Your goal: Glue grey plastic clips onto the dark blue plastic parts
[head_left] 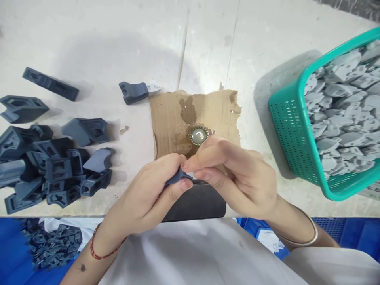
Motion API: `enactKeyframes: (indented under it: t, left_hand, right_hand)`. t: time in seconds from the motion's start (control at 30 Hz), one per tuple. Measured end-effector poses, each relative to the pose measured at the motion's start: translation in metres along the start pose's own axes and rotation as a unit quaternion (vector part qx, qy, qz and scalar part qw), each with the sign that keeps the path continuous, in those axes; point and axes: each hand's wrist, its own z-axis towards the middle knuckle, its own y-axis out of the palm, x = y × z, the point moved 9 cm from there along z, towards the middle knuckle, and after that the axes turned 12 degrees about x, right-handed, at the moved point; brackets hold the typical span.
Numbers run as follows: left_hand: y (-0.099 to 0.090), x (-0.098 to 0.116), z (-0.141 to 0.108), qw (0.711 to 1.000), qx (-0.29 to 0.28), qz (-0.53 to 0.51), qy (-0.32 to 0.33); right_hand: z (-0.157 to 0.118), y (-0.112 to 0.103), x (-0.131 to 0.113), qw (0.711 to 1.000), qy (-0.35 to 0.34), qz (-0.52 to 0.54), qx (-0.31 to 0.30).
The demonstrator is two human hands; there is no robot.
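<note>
Left hand (145, 190) around a smooth slate-blue piece (177, 177)

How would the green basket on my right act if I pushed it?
The green basket would probably feel heavy, since grey pieces fill much of it. Its perforated wall looks like plastic and may flex slightly. Tipping seems unlikely with the load spread across it, though the loosely piled pieces could shift.

No text, label, brand, number or sign can be read here. Faint markings show on a pale surface (371, 190) at the far right edge, just beside the lower rim of the green basket (292, 134), but they are too small and blurred to make out.
</note>
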Motion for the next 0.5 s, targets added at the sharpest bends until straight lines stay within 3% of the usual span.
enactKeyframes:
  t: [0.27,0.37,0.5]
  left_hand:
    - [-0.004,-0.003,-0.001,0.999,0.025,-0.021,-0.017]
    - [-0.005,0.000,0.000,0.999,0.024,-0.026,0.000]
    - [0.000,0.001,0.002,1.000,-0.009,-0.010,0.000]
  right_hand:
    - [0.002,-0.005,0.004,1.000,0.025,-0.009,-0.002]
    - [0.004,-0.010,0.000,0.996,-0.011,-0.086,0.013]
    - [0.002,-0.001,-0.006,0.973,-0.079,-0.216,-0.021]
